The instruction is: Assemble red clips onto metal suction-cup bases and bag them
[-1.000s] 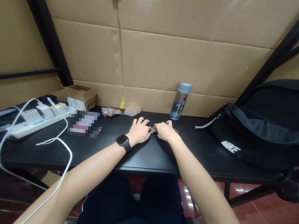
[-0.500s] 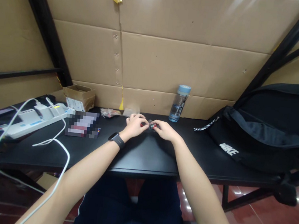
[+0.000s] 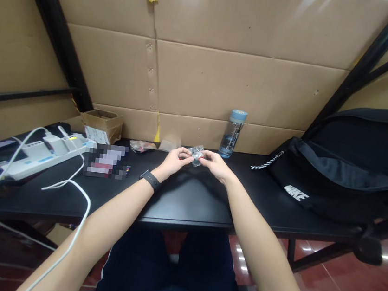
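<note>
A small clear plastic bag (image 3: 197,155) with something whitish and red in it is pinched between my two hands, over the far part of the black table (image 3: 187,201). My left hand (image 3: 177,160), with a dark watch (image 3: 150,179) on its wrist, grips the bag's left side between thumb and fingers. From the right, my right hand (image 3: 214,164) pinches the other side. What exactly lies inside the bag is too small to make out. Beyond my left hand, a flat pale packet (image 3: 169,146) rests near the cardboard wall.
Another clear bag (image 3: 142,146) lies left of the packet, by an open cardboard box (image 3: 102,125). A water bottle (image 3: 231,135) stands behind my right hand. A black backpack (image 3: 337,180) fills the right. Left are a power strip (image 3: 43,156) and a white cable (image 3: 86,203).
The bag now shows more fully between my hands, raised and turned. My left fingers, spread over it before, have drawn together at its left edge.
</note>
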`<state>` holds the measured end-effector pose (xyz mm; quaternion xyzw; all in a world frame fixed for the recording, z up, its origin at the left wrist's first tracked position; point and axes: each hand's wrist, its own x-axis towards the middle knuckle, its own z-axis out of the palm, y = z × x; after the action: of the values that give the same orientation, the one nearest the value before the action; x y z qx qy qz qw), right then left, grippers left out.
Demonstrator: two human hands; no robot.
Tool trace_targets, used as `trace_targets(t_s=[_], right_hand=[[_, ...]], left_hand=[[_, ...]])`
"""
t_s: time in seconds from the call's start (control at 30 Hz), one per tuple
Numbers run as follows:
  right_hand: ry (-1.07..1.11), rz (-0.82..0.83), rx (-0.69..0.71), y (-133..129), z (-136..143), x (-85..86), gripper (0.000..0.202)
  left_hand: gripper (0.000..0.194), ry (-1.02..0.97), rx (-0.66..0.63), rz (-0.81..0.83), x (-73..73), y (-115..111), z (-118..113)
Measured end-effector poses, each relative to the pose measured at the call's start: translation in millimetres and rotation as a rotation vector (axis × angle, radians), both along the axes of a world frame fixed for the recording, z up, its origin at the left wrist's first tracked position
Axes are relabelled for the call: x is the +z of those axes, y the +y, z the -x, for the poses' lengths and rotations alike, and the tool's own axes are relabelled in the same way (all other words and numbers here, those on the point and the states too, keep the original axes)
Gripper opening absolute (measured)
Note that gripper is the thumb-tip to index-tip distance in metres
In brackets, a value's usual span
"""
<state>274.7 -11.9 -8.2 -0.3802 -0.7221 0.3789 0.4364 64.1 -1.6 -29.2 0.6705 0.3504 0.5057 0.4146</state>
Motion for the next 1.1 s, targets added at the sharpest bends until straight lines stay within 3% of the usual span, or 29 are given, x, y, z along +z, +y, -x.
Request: trace_targets(t_s=[0.17,0.3,0.4,0.5,0.57,0.67,0.77,0.87,1.1], right_hand=[[-0.021,-0.004,-0.017,-1.7,1.5,0.9,0.03],[-0.089,0.03,-0.064,-4.4,0.9,4.1,0.039],[-0.134,0.025,-0.105,-3.3,-1.4,4.2,0.039],[-0.178,-0.007,-0.119,0.1,-4.8,1.7,0.037],[-0.238,-0.044,-0.132,2.3,-7.9,-0.1,0.034],[-0.374,-0.147,-0.194,4.2,-14.8,-0.2,0.029],[-0.447,-0.193,-0.239,3.6,-25.0,4.4,0.026],[-0.468,-0.15,-0.278,0.7,-37.3,12.2,0.023],[-0.636,-0.054,-0.347,1.1,-65.1,17.0,0.027]], left_hand=[[0.035,0.02,0.052,0.0,-4.2,4.8,0.0],[0.019,0.209,0.221,-0.143,8.3,5.9,13.9],[0.016,0.486,0.464,-0.381,27.8,5.1,43.1],[0.027,0.642,0.732,-0.453,43.7,8.6,84.9],[0.031,0.697,0.878,-0.448,47.3,14.6,111.9],[0.035,0.83,0.981,-0.418,41.8,25.0,138.8],[0.037,0.995,1.01,-0.362,29.7,31.7,145.2],[0.03,1.075,0.936,-0.324,19.7,33.4,140.4],[0.028,1.187,0.902,-0.214,14.7,30.3,129.2]])
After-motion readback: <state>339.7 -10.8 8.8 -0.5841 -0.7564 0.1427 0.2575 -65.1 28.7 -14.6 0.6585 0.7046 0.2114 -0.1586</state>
